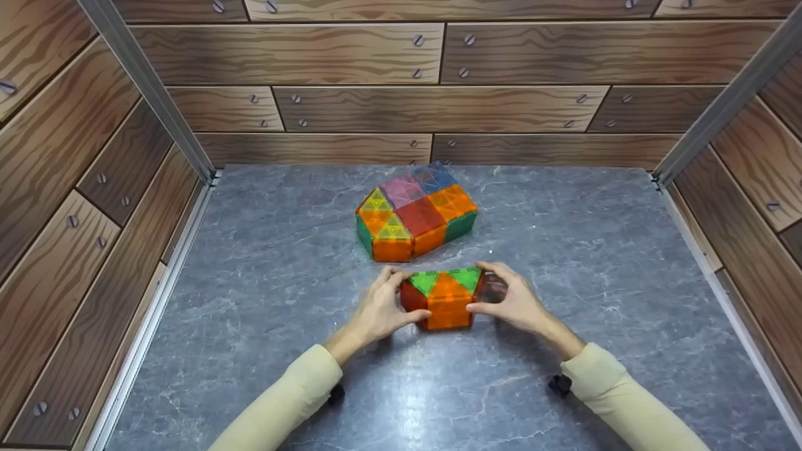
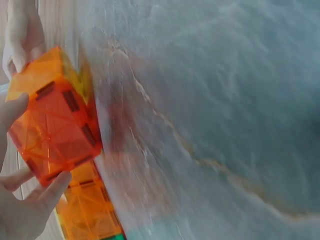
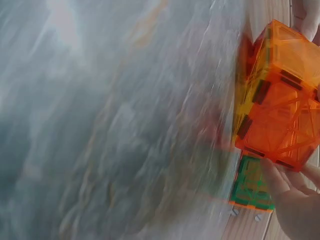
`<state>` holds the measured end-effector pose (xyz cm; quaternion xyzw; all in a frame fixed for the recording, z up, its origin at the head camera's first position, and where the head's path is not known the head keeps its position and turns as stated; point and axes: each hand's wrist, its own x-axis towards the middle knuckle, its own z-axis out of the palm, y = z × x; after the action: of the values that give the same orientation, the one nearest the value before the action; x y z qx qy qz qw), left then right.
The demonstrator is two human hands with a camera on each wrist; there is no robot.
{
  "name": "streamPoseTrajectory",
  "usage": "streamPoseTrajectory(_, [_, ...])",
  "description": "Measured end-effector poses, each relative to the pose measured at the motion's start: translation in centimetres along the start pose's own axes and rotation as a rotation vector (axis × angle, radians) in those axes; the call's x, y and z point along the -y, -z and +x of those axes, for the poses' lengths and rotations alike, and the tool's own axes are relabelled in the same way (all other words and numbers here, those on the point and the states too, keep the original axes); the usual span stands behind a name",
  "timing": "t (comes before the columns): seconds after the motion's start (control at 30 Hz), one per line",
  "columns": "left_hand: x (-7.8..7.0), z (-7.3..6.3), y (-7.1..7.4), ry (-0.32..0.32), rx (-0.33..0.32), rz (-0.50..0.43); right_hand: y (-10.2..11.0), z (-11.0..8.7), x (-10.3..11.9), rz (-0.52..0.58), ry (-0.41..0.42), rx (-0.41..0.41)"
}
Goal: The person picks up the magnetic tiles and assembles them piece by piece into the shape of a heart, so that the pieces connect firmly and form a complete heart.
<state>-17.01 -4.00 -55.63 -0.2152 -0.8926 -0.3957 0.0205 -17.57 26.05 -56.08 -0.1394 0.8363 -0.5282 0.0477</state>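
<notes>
Both hands grip a small block of see-through magnetic tiles (image 1: 450,312), orange in front, red at the sides, with green and orange triangles on top. My left hand (image 1: 383,308) holds its left side, thumb at the front and fingers towards the back. On the opposite side, my right hand (image 1: 517,304) holds it in the same manner. The red side panel (image 2: 57,132) faces the left wrist camera. Whether the block touches the table cannot be told. Behind it stands a larger magnetic-tile structure (image 1: 421,216) of red, orange, pink, blue, yellow and green tiles.
A grey marbled tabletop (image 1: 269,250) lies under everything. Wood-patterned panels (image 1: 357,53) enclose the back and both sides, with metal rails (image 1: 160,275) along the edges.
</notes>
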Motion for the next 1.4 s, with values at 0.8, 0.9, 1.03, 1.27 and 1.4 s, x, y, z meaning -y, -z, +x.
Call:
streamPoseTrajectory(0.8, [-0.5, 1.8, -2.2, -0.185, -0.140, 0.113, -0.4, -1.3, 0.1, -0.062, -0.040, -0.252])
streamPoseTrajectory(0.9, [-0.2, 1.9, -2.0, -0.233, -0.191, 0.119, -1.4, -1.5, 0.8, -0.085, -0.105, -0.310])
streamPoseTrajectory(1.03, [-0.5, 2.3, -2.1, -0.206, -0.211, 0.153, -1.7, -1.1, 0.9, -0.108, -0.150, -0.341])
streamPoseTrajectory(1.27, [-0.9, 3.6, -2.6, -0.140, -0.212, 0.206, -0.9, 0.3, 0.3, -0.098, -0.151, -0.374])
streamPoseTrajectory(1.4, [-1.0, 4.7, -2.5, -0.127, -0.206, 0.223, -0.5, 1.5, 0.0, -0.068, -0.149, -0.392])
